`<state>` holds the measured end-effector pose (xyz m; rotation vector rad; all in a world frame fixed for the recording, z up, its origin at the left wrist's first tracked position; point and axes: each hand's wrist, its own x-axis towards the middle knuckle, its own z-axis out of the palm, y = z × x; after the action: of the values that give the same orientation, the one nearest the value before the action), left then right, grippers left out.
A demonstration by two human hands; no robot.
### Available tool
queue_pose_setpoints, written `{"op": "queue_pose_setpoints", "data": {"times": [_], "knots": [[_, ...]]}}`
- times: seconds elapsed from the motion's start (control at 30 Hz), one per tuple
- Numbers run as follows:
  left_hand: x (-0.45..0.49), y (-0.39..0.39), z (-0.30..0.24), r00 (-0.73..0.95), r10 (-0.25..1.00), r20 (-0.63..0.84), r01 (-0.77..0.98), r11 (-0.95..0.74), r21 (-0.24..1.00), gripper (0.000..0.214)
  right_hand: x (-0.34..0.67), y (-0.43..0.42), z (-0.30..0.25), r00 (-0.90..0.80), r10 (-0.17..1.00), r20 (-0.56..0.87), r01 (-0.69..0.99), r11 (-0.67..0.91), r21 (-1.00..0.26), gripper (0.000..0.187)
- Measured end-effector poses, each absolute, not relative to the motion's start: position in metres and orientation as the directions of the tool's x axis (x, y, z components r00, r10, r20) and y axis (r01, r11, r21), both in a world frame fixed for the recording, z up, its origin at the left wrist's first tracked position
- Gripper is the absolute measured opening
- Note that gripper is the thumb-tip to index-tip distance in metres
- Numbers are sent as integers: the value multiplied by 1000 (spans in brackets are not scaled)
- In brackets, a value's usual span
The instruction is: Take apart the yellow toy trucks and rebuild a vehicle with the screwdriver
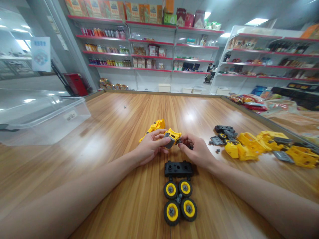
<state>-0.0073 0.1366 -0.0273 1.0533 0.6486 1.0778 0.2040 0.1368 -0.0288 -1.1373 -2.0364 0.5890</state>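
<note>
My left hand (152, 146) is closed on a yellow and grey toy vehicle part (172, 137), held just above the table. At that part's right side my right hand (195, 149) pinches a small dark piece whose kind I cannot make out. Behind my left hand lies another yellow toy part (157, 125), partly covered by the fingers. Nearer to me is a black toy chassis (178, 168). Several black toy wheels (172, 212) with yellow rims are grouped below it, and small grey pieces (179, 198) lie between them.
To the right is a pile of yellow and black toy parts (249, 146). A clear plastic bin (45, 122) stands at the left. Bagged goods (251, 101) lie beyond the table's right edge. Stocked shelves (152, 43) rise behind the wooden table (119, 122).
</note>
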Motion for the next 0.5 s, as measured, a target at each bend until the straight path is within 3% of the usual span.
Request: {"op": "queue_pose_setpoints", "data": {"times": [0.27,0.5], "knots": [[-7,135,-28,372,927,58,-389,99,916,37,205,136,-24,-364,861,356,559,507,-656,31],[-8,137,-28,374,925,62,-398,100,912,37,205,137,-27,-335,871,359,548,490,-678,20]]}}
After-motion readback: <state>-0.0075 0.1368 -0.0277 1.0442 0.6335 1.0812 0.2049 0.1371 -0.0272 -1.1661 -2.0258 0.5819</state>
